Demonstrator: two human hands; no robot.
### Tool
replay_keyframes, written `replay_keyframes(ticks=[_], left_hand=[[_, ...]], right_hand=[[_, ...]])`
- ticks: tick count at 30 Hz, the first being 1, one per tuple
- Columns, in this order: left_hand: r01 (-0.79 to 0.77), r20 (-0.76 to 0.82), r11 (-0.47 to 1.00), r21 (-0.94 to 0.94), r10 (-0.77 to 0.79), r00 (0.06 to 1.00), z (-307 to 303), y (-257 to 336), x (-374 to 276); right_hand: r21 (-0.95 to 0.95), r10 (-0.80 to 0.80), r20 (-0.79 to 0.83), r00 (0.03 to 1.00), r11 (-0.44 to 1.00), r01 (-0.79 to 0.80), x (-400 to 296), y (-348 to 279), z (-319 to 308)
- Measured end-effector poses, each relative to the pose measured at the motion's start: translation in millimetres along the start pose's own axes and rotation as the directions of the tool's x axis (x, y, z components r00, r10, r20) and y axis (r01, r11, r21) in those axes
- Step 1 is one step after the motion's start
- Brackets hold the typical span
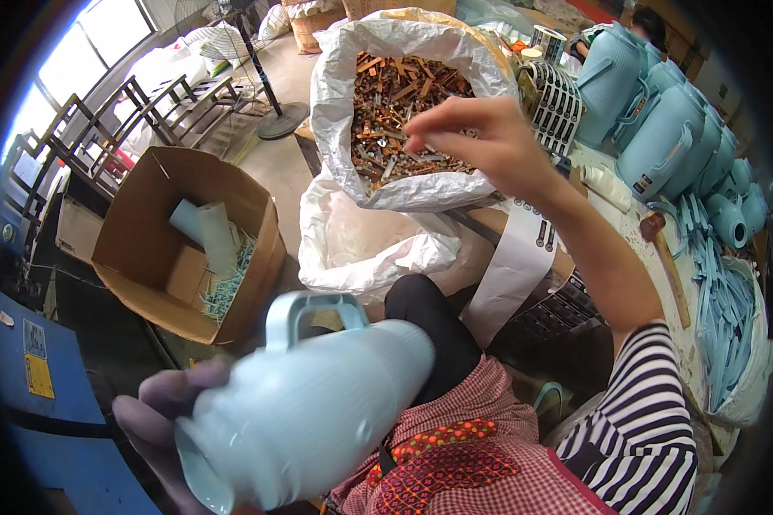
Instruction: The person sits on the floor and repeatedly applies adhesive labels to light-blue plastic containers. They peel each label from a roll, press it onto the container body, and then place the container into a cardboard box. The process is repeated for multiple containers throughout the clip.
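My left hand [161, 405], in a greyish-purple glove, grips a light blue plastic jug body [309, 412] at its wide-mouthed end. The jug lies tilted over my lap, its handle [315, 309] facing up. Motion blurs both. My bare right hand [483, 138] is raised over an open white woven sack [335, 116] with its thumb and fingertips drawn together. Whether something small sits between them is unclear. Small brown and metallic strip-like pieces [399, 84] fill the sack behind the hand.
On my left stands a cardboard box [129, 225] with pale plastic parts and thin blue scraps. Several blue jugs [660, 154] stand on the right-hand bench near a mallet [670, 277] and a label sheet [515, 264]. A fan stand [264, 77] and another person [647, 29] are farther back.
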State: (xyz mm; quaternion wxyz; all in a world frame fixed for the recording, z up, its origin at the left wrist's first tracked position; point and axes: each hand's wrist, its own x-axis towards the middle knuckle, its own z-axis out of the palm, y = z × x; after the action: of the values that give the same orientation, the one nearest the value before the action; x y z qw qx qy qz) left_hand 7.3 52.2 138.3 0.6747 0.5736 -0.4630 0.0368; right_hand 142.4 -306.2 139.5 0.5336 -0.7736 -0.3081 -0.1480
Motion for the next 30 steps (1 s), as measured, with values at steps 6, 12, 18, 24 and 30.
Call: replay_keyframes(ticks=[6, 12, 18, 24, 30], left_hand=[[0.716, -0.255, 0.515, 0.471, -0.698, 0.670, 15, -41, -126], [0.654, -0.415, 0.280, 0.703, -0.585, 0.696, 51, -27, -126], [0.264, -0.031, 0.347, 0.900, -0.554, 0.832, 68, -45, -65], [0.286, -0.086, 0.475, 0.832, -0.398, 0.913, 86, -83, -77], [0.454, -0.445, 0.611, 0.648, -0.181, 0.877, 104, -93, -120]], right_hand=[[-0.959, 0.463, -0.095, 0.881, 0.194, -0.206, -11, 173, -21], [-0.840, 0.458, -0.190, 0.869, 0.381, -0.385, -10, 178, -26], [-0.843, -0.194, -0.003, 0.981, 0.527, 0.102, -50, 155, -18], [-0.639, -0.331, 0.079, 0.940, 0.707, 0.303, -95, 59, 61], [0.502, 0.592, 0.432, 0.680, 0.468, -0.727, -129, -22, 131]])
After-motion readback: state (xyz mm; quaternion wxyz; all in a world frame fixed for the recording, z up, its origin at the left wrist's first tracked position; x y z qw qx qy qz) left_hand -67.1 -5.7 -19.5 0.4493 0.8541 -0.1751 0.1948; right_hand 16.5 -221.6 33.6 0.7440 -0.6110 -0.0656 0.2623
